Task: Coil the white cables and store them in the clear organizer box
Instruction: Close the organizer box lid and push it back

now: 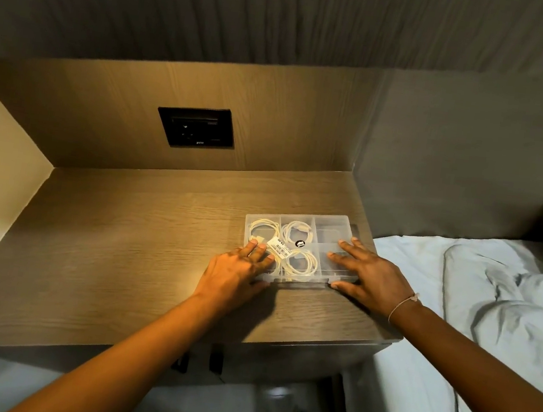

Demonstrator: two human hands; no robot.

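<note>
**Pressing the lid shut on the cable box**

We see the clear organizer box [302, 248] lying flat near the right end of the wooden bedside shelf [121, 238], just beside the bed [455, 316]; its lid appears to be down, with a barcode label [280, 246] and a round black sticker [300, 243] on top; white cables [302, 263] sit coiled in at least three compartments on the left and middle, while the right-hand compartments look empty.

Our left hand [237, 270] rests flat on the near-left corner of the lid, fingers spread and gripping nothing; our right hand [371, 274] lies flat over the right side, fingers extended, thumb at the front edge, likewise holding nothing.

We judge the step to be closing or latching the lid; to do it well we should press evenly at both front corners, check that no cable loop strays under the rim, and keep the box from sliding toward the shelf edge; whether the front latch has caught we cannot tell.
</note>
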